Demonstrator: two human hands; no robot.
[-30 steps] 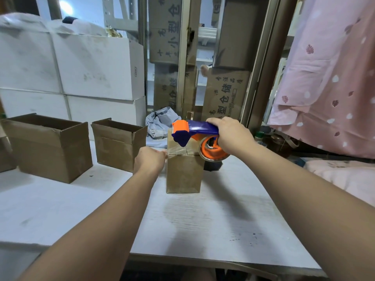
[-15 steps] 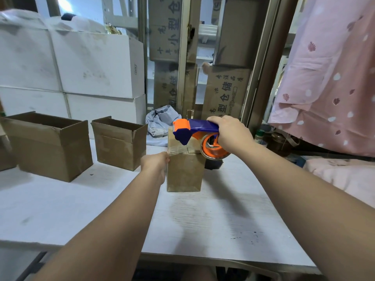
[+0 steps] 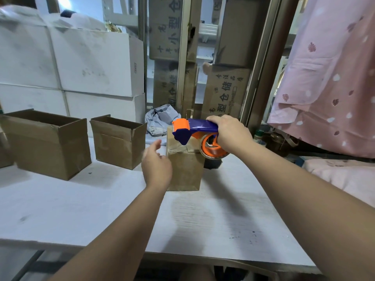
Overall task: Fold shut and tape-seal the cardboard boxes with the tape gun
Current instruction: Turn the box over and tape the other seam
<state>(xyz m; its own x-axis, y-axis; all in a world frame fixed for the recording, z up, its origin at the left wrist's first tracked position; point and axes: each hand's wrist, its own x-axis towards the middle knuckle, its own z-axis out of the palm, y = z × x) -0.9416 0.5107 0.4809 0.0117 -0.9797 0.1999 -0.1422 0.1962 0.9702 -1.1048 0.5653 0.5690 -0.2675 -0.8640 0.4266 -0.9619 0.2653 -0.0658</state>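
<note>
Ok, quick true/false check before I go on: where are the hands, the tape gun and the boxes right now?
1. The right hand grips the tape gun on top of the small box. True.
2. The left hand presses down on the small box's top. False: it is open beside the box's left side, off the top.
3. The large brown box and the medium brown box left of the small box are open on top. True.
4. The tape gun lies on the table. False: it is held up at the small box's top, with its orange nose toward the box's left edge.
</note>
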